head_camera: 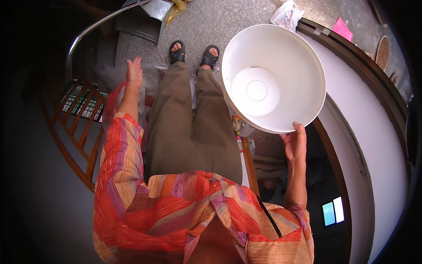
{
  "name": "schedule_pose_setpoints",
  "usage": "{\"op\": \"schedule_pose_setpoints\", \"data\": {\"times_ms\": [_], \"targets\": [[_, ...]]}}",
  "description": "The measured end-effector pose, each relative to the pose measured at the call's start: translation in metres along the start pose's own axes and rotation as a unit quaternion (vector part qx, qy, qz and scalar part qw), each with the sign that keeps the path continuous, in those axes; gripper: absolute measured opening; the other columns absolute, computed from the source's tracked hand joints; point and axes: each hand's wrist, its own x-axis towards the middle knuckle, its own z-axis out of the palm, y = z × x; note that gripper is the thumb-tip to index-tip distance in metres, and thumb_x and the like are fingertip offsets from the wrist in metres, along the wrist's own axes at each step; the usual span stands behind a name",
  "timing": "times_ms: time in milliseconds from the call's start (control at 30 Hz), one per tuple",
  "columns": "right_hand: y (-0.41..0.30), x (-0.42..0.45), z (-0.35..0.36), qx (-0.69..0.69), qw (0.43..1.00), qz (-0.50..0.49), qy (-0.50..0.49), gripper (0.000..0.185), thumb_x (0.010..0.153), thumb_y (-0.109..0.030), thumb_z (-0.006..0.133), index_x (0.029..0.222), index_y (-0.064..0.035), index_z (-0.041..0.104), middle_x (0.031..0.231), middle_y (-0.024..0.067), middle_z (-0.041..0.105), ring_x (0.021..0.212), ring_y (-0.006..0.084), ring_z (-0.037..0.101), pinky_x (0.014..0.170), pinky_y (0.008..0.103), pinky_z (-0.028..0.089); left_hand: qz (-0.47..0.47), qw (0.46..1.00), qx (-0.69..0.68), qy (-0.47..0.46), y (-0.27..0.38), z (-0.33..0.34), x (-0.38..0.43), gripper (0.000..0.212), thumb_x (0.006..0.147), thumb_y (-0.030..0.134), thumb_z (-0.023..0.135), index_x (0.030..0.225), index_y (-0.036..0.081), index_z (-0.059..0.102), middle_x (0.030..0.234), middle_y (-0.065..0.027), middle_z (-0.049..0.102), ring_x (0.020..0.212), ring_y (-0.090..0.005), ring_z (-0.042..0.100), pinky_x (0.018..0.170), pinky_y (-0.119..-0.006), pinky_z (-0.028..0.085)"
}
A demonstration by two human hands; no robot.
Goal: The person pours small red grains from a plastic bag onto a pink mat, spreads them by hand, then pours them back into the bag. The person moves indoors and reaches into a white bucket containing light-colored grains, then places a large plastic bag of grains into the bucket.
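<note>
My right hand [295,142] grips the near rim of a large white bucket [296,69], thumb on the rim and fingers beneath it. The bucket is tilted with its mouth towards me, and its inside shows nothing but the ringed round bottom. Away to the left, my left hand [134,73] is held out with its fingers extended and nothing in it. Below and beside that hand lie clear and red plastic bags [115,99].
A sheet-metal piece [141,26] and a curved metal tube [89,31] are at the upper left, above a wooden railing [79,135]. A white plastic bag [287,15] lies past the bucket, beside a dark door track [356,56]. A pink sheet [343,29] and a round woven tray [382,52] lie beyond.
</note>
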Motion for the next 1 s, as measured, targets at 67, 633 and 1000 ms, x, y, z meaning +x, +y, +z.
{"op": "schedule_pose_setpoints", "data": {"times_ms": [67, 633, 1000], "targets": [[0.008, -0.004, 0.025, -0.024, 1.0, -0.01, -0.005, 0.061, 0.083, -0.022, 0.054, 0.134, -0.0006, 0.029, 0.127, 0.0135, 0.044, 0.111, 0.0234, 0.053, 0.088, 0.0374, 0.053, 0.038, 0.996, -0.025, 0.083, -0.006, 0.013, -0.005, 0.082, 0.09, 0.065, 0.017, 0.145, 0.004, 0.013, 0.153, -0.0091, 0.011, 0.142, -0.0229, -0.001, 0.112, -0.039, -0.006], [0.029, 0.005, 0.118, -0.138, 0.989, -0.029, -0.035, 0.064, 0.08, -0.022, 0.062, 0.129, -0.0027, 0.026, 0.122, 0.0147, 0.041, 0.102, 0.0225, 0.05, 0.078, 0.0373, 0.049, -0.046, 0.979, -0.151, -0.132, -0.069, 0.077, -0.002, 0.075, 0.092, 0.057, 0.03, 0.144, 0.003, 0.018, 0.15, -0.011, 0.019, 0.136, -0.023, 0.021, 0.112, -0.034, 0.015], [0.038, 0.019, 0.089, -0.183, 0.977, -0.104, -0.018, 0.064, 0.075, -0.031, 0.077, 0.114, 0.0019, 0.038, 0.105, 0.012, 0.05, 0.096, 0.0157, 0.05, 0.081, 0.0314, 0.047, -0.004, 0.99, 0.131, 0.054, -0.004, 0.047, -0.067, 0.027, 0.094, 0.014, 0.044, 0.116, 0.006, 0.058, 0.106, -0.0036, 0.063, 0.098, -0.0152, 0.057, 0.084, -0.025, 0.043]]}}
